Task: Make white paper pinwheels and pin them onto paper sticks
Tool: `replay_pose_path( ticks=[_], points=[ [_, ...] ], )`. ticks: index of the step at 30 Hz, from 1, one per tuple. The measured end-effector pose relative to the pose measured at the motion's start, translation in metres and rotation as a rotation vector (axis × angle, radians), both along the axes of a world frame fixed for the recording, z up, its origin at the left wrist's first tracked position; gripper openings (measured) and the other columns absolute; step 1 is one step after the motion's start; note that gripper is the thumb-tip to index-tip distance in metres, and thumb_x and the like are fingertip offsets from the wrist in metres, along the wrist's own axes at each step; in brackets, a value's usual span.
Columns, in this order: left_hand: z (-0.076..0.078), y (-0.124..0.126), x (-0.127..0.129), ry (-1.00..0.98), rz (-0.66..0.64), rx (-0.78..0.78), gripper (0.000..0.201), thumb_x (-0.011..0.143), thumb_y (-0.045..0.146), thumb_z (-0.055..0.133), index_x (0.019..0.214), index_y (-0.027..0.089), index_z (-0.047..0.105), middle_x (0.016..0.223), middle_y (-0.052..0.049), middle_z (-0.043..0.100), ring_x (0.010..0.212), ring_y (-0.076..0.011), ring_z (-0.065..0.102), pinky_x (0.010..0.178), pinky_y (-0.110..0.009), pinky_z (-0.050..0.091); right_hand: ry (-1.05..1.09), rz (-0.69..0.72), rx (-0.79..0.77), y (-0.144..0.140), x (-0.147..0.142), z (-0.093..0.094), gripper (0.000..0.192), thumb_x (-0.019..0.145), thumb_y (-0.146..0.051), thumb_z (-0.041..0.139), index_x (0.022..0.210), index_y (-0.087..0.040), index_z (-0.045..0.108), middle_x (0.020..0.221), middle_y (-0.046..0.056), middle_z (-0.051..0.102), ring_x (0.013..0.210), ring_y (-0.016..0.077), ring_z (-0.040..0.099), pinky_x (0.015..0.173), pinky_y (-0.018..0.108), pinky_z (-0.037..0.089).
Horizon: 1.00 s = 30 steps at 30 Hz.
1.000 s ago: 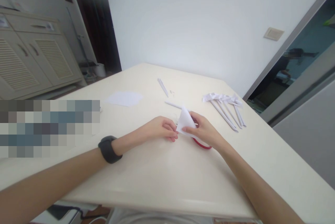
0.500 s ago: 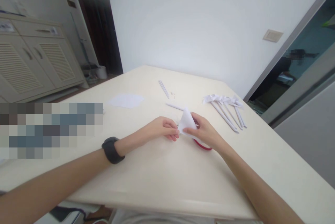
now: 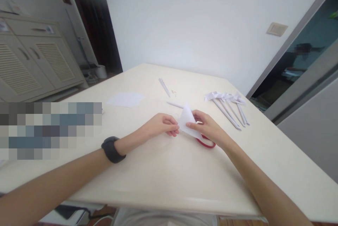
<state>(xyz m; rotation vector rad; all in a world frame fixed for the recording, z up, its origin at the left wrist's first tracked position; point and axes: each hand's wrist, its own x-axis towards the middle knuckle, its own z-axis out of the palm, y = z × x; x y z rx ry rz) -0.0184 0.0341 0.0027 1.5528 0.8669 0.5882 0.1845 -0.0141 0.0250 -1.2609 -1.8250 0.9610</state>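
Note:
A folded white paper piece [image 3: 187, 120] stands tilted up off the cream table [image 3: 163, 176]. My left hand [image 3: 161, 124] pinches its near left corner, and a dark band sits on that wrist. My right hand [image 3: 207, 127] holds the paper's right side with thumb on top. Under my right hand lies a red-handled pair of scissors [image 3: 206, 143], mostly hidden by the hand and the paper.
Several rolled white paper sticks with folded tops [image 3: 228, 106] lie at the right of the table. A thin paper stick pair [image 3: 164, 86] and one single stick [image 3: 174, 104] lie farther back. A flat white sheet [image 3: 126, 99] rests at the left. A cabinet [image 3: 31, 63] stands beyond.
The hands and paper stay almost in place; the paper is tilted a little more upright and the right hand has shifted slightly along it. The view moved a bit.

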Motion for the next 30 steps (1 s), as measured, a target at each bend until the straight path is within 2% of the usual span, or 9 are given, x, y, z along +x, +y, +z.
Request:
replay_pose_path(
  ticks=[4,10,16,19,22,25,30],
  points=[
    [-0.002,0.001,0.0,0.015,0.016,0.055,0.02,0.07,0.033,0.066,0.073,0.014,0.061,0.07,-0.005,0.07,0.061,-0.0135,0.064,0.062,-0.026,0.052,0.031,-0.034,0.013,0.002,0.0,-0.002,0.02,0.078,-0.03,0.057,0.095,-0.02,0.058,0.098,0.003,0.064,0.086,0.0173,0.059,0.071,0.028,0.044],
    [-0.004,0.002,-0.001,0.022,0.027,0.146,0.021,0.072,0.034,0.064,0.073,0.014,0.06,0.069,-0.004,0.069,0.061,-0.0133,0.064,0.059,-0.025,0.052,0.065,-0.091,0.01,0.005,0.003,-0.009,0.017,0.077,-0.035,0.057,0.082,-0.019,0.059,0.085,0.001,0.062,0.074,0.0149,0.056,0.061,0.025,0.041],
    [-0.003,0.001,-0.001,0.045,0.02,0.185,0.019,0.072,0.033,0.064,0.073,0.015,0.06,0.068,-0.004,0.068,0.06,-0.0136,0.064,0.059,-0.025,0.051,0.087,-0.157,-0.043,0.007,0.006,-0.008,0.028,0.068,-0.037,0.065,0.06,-0.017,0.048,0.062,-0.003,0.046,0.058,0.0101,0.044,0.052,0.022,0.033],
    [-0.001,-0.001,-0.001,0.036,0.006,0.2,0.019,0.073,0.033,0.063,0.073,0.015,0.06,0.07,-0.005,0.069,0.061,-0.0137,0.064,0.059,-0.025,0.051,0.094,-0.17,-0.055,0.005,0.006,-0.004,0.028,0.067,-0.036,0.067,0.06,-0.017,0.048,0.06,-0.004,0.043,0.056,0.0095,0.042,0.052,0.022,0.032],
    [0.001,-0.001,-0.002,0.023,0.002,0.189,0.019,0.073,0.033,0.063,0.072,0.015,0.059,0.07,-0.005,0.069,0.061,-0.0137,0.064,0.06,-0.026,0.051,0.086,-0.13,-0.05,0.005,0.008,-0.001,0.024,0.07,-0.037,0.064,0.064,-0.017,0.052,0.065,-0.002,0.048,0.06,0.0106,0.045,0.056,0.024,0.035],
    [0.001,0.001,-0.003,0.033,0.009,0.161,0.021,0.071,0.034,0.064,0.072,0.014,0.059,0.07,-0.006,0.069,0.061,-0.0141,0.064,0.06,-0.026,0.052,0.081,-0.107,-0.057,0.008,0.011,-0.003,0.024,0.072,-0.039,0.062,0.067,-0.017,0.055,0.069,-0.001,0.053,0.062,0.0115,0.048,0.059,0.025,0.038],
    [0.005,0.001,-0.003,0.034,-0.003,0.179,0.023,0.072,0.036,0.063,0.072,0.014,0.06,0.069,-0.005,0.068,0.06,-0.0134,0.063,0.059,-0.026,0.051,0.178,-0.109,-0.063,0.013,0.016,-0.008,0.025,0.07,-0.039,0.063,0.065,-0.017,0.053,0.063,-0.001,0.053,0.06,0.0115,0.049,0.059,0.026,0.039]
  ],
)
